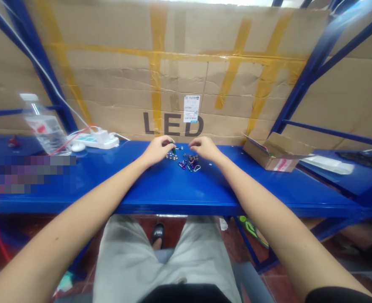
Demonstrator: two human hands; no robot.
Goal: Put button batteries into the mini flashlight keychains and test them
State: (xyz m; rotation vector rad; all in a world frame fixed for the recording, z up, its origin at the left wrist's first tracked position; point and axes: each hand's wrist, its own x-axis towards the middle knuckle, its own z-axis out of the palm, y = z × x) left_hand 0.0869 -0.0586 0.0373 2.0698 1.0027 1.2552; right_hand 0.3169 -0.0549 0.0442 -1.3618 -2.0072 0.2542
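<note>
Both my arms reach forward over a blue metal shelf (173, 189). My left hand (158, 149) is closed in a pinch on a small green carabiner (173, 148). My right hand (204, 147) hovers just to its right with fingers curled; what it holds, if anything, is too small to see. Between and below the hands lie several small coloured carabiners (188, 164) in purple, green and silver, and a cluster of small silver rings (172, 156).
A clear plastic water bottle (43, 126) stands at the left beside a white power strip (97, 139) with cables. An open cardboard box (274, 153) sits at the right. Taped cardboard marked LED (173, 84) backs the shelf. Blue rack struts (37, 54) rise on both sides.
</note>
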